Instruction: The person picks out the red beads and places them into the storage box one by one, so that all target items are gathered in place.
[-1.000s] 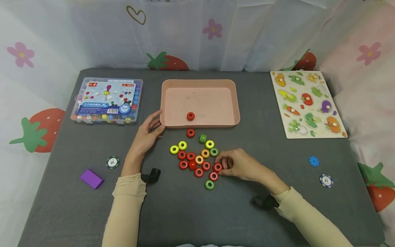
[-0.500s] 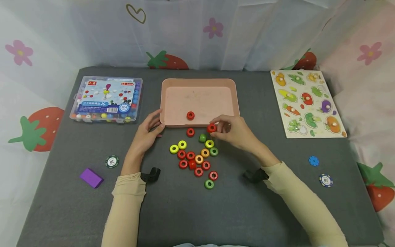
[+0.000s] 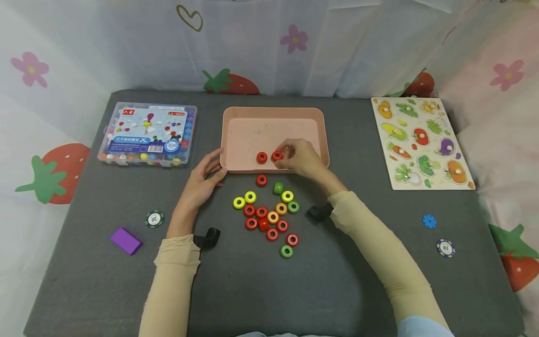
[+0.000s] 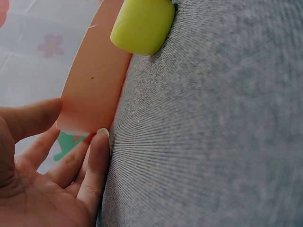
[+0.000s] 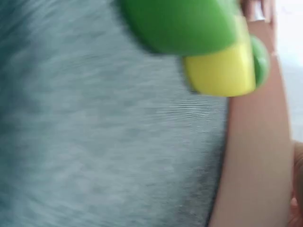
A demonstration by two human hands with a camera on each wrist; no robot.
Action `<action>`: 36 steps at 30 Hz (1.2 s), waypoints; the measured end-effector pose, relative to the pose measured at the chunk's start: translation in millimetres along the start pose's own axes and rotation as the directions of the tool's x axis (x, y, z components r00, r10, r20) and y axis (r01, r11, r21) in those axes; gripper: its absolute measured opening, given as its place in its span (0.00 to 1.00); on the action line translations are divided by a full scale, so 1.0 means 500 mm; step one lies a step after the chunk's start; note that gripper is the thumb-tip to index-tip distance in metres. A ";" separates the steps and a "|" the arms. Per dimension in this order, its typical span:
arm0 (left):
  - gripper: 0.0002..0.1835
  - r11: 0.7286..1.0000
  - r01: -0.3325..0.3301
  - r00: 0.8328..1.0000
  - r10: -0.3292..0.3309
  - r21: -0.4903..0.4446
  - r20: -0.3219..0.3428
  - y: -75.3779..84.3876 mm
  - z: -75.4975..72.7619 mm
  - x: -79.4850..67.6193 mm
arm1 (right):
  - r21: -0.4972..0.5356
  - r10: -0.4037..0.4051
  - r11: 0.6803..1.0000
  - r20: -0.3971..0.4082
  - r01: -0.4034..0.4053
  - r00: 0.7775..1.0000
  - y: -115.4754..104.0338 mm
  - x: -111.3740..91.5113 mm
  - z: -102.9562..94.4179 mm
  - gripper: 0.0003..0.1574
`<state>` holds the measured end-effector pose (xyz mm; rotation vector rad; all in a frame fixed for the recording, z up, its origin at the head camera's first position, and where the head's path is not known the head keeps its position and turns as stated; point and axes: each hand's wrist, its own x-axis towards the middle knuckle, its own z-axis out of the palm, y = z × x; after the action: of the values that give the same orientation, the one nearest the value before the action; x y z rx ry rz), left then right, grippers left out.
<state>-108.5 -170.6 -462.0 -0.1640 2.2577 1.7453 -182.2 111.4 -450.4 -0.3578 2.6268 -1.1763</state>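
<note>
In the head view my left hand (image 3: pixel 205 180) rests against the front left corner of a pink tray (image 3: pixel 273 112). Its fingers lie along the tray's side wall, seen close in the left wrist view. Inside the tray, my right hand (image 3: pixel 301 159) pinches a red ring bead (image 3: pixel 276 156) with thumb and fingertips. Just left of it sits another red ring bead (image 3: pixel 261 157). Before the tray lie several loose beads, among them a yellow bead (image 3: pixel 239 202), an orange bead (image 3: pixel 273 217) and a green bead (image 3: pixel 286 252). The tray wall hides most of my right hand in the right wrist view.
A clear box of coloured balls (image 3: pixel 147 133) stands back left, and a vegetable puzzle board (image 3: pixel 423 142) lies back right. A purple block (image 3: pixel 127 241) and a green-rimmed chip (image 3: pixel 154 218) lie left. A blue disc (image 3: pixel 429 221) and a blue-rimmed chip (image 3: pixel 445 248) lie right.
My right hand has taken a red ring bead from the right of the pile and carried it over the front rim into the tray. The left hand stays at the tray corner.
</note>
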 end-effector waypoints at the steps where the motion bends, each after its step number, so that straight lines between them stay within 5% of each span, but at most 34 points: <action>1: 0.31 1.000 -0.001 1.000 0.001 0.002 0.000 0.000 0.001 0.000 | -0.006 0.007 1.000 0.008 -0.007 1.000 0.001 0.000 0.002 0.18; 7: 0.31 1.000 -0.012 1.000 0.012 0.010 -0.011 -0.002 0.001 0.002 | -0.009 -0.012 1.000 -0.007 0.012 1.000 -0.003 -0.012 0.004 0.22; 13: 0.31 1.000 -0.024 1.000 0.024 0.014 -0.010 -0.006 0.003 0.007 | 0.026 -0.191 0.981 -0.043 0.192 0.981 -0.020 -0.051 0.002 0.17; 21: 0.31 1.000 -0.016 1.000 0.016 0.012 0.000 0.003 0.001 0.001 | 0.139 -0.356 0.931 0.130 0.338 0.926 -0.086 -0.147 0.009 0.15; 27: 0.31 1.000 -0.016 1.000 0.017 0.020 -0.014 -0.002 -0.002 0.003 | 0.098 -0.364 0.931 0.257 0.351 0.895 -0.112 -0.192 0.033 0.12; 36: 0.31 1.000 -0.015 1.000 0.015 0.019 -0.003 0.000 0.002 0.002 | -0.048 -0.305 0.941 0.307 0.334 0.902 -0.098 -0.204 0.098 0.17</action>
<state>-109.2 -169.6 -462.5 -0.1460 2.2827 1.7318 -64.7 78.1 -433.4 -0.9409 2.4245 -0.9861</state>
